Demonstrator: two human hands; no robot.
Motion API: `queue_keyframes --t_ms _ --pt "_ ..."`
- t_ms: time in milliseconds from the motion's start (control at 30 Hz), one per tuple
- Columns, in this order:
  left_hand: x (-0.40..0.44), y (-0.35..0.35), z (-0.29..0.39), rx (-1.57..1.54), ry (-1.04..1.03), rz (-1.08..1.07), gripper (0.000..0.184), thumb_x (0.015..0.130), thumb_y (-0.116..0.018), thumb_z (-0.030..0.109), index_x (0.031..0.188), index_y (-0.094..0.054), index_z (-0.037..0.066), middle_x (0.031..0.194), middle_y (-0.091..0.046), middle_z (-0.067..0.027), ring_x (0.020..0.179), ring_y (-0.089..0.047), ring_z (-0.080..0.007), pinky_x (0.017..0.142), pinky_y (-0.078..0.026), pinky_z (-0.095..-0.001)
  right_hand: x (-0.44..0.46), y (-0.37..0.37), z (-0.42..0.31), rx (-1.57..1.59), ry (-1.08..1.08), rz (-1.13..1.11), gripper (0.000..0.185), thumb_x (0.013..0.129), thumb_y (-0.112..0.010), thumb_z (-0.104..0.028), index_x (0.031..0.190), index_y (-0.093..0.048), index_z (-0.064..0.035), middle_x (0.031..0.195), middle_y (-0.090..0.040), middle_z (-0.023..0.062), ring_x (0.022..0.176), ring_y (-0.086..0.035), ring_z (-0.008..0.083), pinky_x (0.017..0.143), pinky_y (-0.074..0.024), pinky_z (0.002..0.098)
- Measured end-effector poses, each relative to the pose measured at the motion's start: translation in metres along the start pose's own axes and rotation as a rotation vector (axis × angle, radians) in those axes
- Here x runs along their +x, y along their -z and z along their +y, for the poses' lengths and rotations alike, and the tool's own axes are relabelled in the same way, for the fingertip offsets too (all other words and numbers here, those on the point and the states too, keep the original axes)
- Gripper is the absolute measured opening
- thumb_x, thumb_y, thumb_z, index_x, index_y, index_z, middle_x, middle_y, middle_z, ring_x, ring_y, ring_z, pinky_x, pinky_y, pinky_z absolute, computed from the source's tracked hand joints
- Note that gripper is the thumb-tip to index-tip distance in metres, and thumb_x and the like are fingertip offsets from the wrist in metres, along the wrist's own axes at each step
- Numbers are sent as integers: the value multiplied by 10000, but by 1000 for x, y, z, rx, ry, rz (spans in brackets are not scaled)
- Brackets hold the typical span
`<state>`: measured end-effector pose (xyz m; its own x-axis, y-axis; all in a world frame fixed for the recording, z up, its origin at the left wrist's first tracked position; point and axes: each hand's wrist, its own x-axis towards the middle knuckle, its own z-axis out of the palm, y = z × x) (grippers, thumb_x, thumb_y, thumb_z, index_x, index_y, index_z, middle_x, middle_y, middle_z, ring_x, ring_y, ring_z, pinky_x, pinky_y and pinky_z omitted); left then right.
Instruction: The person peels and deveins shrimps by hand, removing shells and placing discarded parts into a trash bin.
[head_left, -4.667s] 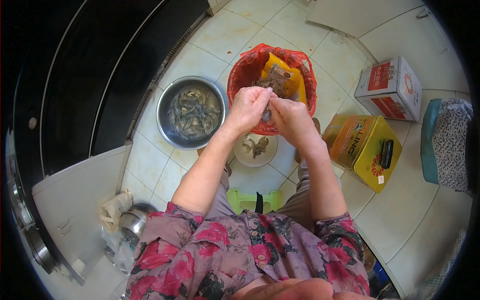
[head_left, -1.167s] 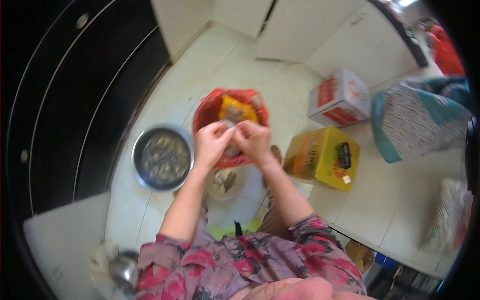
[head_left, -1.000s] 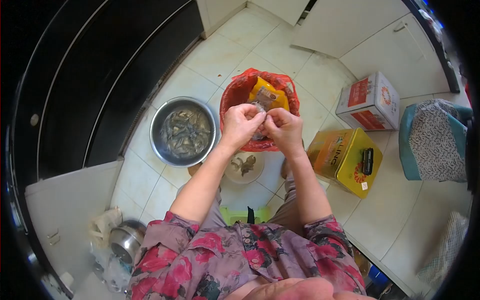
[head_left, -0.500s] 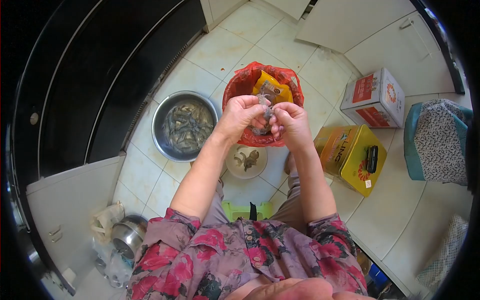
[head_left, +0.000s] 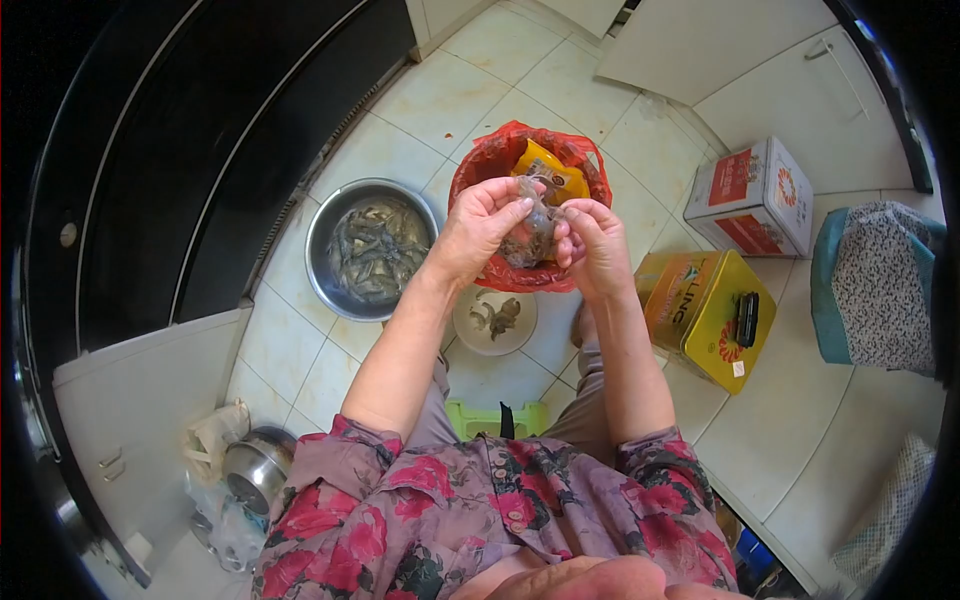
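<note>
Over a bin lined with a red plastic bag (head_left: pixel 470 165), my left hand (head_left: pixel 474 228) pinches a grey raw shrimp (head_left: pixel 541 217) between thumb and fingers. My right hand (head_left: pixel 598 242) is closed at the shrimp's other side, fingertips pinched on it. Some of the shrimp is hidden by the fingers. To the left, a steel basin (head_left: pixel 315 262) holds many whole shrimp (head_left: pixel 375 250). Below the bin, a white plate (head_left: pixel 520 340) carries a few shrimp pieces (head_left: pixel 500 318). Inside the bin lie a yellow packet (head_left: pixel 560 178) and brownish scraps beneath my hands.
On the right stand a yellow tin box (head_left: pixel 705 310) with a black object (head_left: pixel 747 319) on top, a white-and-red carton (head_left: pixel 760 200) and a patterned cloth bag (head_left: pixel 885 285). A green stool (head_left: pixel 480 418) is below me. A steel pot (head_left: pixel 260 468) sits lower left.
My hands have drawn slightly apart. My right hand has shifted a little right, and more of the shrimp shows between the fingers.
</note>
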<state>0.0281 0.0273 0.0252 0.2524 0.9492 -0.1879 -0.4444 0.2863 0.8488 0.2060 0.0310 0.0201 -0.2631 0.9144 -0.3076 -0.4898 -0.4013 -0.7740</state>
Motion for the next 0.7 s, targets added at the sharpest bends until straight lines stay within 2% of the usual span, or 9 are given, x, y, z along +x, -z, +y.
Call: queue_keyframes --t_ms 167,267,467,533,700 --pt "0 0 -2 30 -54 26 288 888 -597 61 1175 -591 34 1054 -653 -29 867 -597 -78 725 -485 -221 2 3 -1 68 27 3 95 909 -582 -101 969 -597 -29 743 -634 74 562 -602 118 467 -485 228" --pt "2 4 -6 -20 -38 34 321 871 -612 47 1189 -579 23 1048 -657 -40 862 -600 -86 726 -487 -226 1 0 2 -47 47 7 103 914 -577 -106 974 -595 -24 763 -638 82 577 -610 123 480 -491 230" --pt "0 3 -5 -52 27 28 310 857 -631 49 1163 -599 7 994 -668 -45 801 -601 -78 702 -488 -227 3 -3 5 -20 38 -64 109 920 -563 -105 981 -591 -18 774 -639 82 579 -610 121 494 -497 226" --pt "-1 2 -7 44 46 4 277 867 -627 64 1139 -618 12 953 -674 -30 768 -597 -72 695 -494 -228 3 -3 6 -33 34 -76 108 921 -561 -103 982 -591 -19 776 -639 80 578 -609 119 493 -498 226" --pt "-1 1 -5 -4 40 15 241 890 -607 79 1120 -625 10 935 -679 -35 811 -619 -92 739 -511 -242 2 -3 5 31 19 -85 101 920 -566 -102 973 -596 -22 765 -637 69 570 -605 115 484 -496 227"
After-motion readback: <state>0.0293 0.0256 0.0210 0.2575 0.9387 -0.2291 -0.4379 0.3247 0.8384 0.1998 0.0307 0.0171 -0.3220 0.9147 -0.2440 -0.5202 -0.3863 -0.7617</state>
